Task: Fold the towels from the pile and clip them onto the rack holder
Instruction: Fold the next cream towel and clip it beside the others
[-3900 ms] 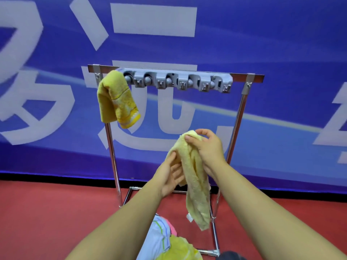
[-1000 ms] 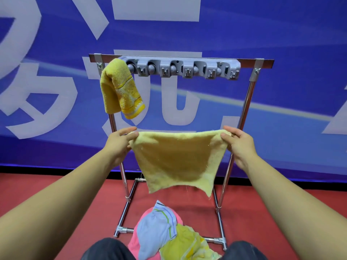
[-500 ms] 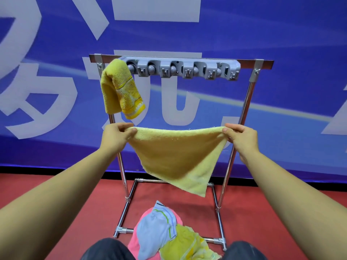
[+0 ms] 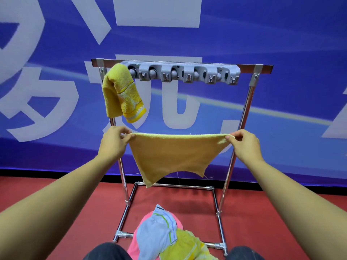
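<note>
So both hands, left hand [image 4: 112,143] and right hand [image 4: 244,145], pinch the pale yellow towel [image 4: 174,156] stretched between them; the pile [image 4: 169,239] below looks like maybe three towels.

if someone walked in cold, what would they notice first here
Front and centre, the pale yellow towel is stretched wide, its top corners pinched by the left hand and the right hand. Behind it stands the chrome rack, with a folded yellow towel hanging at the left end of its grey clip holder.
</note>
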Demonstrator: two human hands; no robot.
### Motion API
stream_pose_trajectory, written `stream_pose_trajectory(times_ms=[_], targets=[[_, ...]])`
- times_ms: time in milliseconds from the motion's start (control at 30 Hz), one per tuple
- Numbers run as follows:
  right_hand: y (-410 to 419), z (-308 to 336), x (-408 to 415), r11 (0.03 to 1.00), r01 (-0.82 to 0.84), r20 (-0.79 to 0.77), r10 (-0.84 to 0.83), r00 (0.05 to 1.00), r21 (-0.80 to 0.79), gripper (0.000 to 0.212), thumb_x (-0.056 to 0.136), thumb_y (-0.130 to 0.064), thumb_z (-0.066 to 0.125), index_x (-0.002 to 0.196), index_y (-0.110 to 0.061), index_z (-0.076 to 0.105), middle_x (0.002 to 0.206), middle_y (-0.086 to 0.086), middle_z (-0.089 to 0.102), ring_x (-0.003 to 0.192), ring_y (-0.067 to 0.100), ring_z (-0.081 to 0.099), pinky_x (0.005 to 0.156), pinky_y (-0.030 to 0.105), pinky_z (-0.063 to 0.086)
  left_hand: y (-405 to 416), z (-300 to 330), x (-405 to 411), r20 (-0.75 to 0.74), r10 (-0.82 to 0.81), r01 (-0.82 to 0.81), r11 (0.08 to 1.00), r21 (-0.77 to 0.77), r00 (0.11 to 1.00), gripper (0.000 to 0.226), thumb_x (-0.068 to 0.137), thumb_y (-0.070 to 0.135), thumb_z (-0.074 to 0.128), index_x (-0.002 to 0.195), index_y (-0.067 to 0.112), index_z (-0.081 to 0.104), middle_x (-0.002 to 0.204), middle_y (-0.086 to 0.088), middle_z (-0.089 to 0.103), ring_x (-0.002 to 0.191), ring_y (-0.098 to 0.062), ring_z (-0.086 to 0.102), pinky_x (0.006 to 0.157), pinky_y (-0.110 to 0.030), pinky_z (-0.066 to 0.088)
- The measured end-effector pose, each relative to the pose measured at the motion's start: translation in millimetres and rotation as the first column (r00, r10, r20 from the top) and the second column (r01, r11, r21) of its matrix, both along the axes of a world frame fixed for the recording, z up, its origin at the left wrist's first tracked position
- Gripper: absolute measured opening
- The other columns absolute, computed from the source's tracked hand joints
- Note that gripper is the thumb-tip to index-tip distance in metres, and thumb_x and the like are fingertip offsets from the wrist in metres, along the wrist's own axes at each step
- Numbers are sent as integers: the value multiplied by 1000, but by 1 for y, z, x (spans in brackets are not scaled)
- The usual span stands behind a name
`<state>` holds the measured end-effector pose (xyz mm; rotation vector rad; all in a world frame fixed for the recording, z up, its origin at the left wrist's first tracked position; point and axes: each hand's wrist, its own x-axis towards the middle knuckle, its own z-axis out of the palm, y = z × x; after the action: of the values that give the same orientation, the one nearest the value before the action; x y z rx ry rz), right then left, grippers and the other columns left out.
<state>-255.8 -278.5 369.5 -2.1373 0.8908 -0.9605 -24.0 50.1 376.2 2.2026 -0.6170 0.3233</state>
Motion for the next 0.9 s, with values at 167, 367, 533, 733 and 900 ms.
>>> stream_pose_trajectory(times_ms=[167, 367, 533, 733, 900], targets=[[-2, -1, 2, 918, -228, 244, 151, 958, 324, 9, 95, -15, 69, 93, -9, 63, 81, 8, 70, 72, 19, 75, 74, 27, 61, 1, -3, 10, -139, -59, 35, 985, -169, 989, 21, 98, 30, 67, 97, 9, 67, 93, -7, 70, 88, -26, 65, 75, -34, 48], [-6, -13, 4, 859, -306, 407, 127, 904, 411, 13, 88, -9, 76, 98, 0, 75, 85, 10, 74, 74, 15, 70, 73, 17, 59, 8, -7, 9, -361, -228, -41, 796, -604, 904, 23, 83, 20, 84, 97, 6, 74, 95, -17, 76, 88, -24, 75, 79, -29, 62], [-9, -11, -2, 815, -350, 466, 114, 878, 461, 10, 86, -10, 78, 91, -1, 76, 83, 10, 72, 69, 16, 66, 72, 20, 59, 14, -12, 9, -402, -326, 35, 811, -584, 856, 12, 86, 7, 79, 96, 4, 74, 82, -9, 78, 79, -20, 76, 69, -20, 62], [-9, -18, -6, 746, -409, 466, 149, 872, 525, 9, 88, -5, 74, 92, 3, 74, 95, 18, 72, 90, 21, 69, 83, 23, 60, 15, -27, 20, -412, -265, 65, 896, -439, 872, 11, 91, 10, 74, 99, 2, 74, 91, -17, 76, 88, -32, 75, 74, -28, 64], [-9, -28, -7, 738, -406, 430, 172, 886, 540, 16, 95, -5, 66, 101, 8, 71, 102, 20, 71, 96, 23, 67, 84, 23, 60, 12, -41, 22, -415, -183, 3, 917, -399, 891, 14, 95, 19, 72, 91, 6, 70, 89, -21, 73, 91, -41, 73, 87, -50, 61]])
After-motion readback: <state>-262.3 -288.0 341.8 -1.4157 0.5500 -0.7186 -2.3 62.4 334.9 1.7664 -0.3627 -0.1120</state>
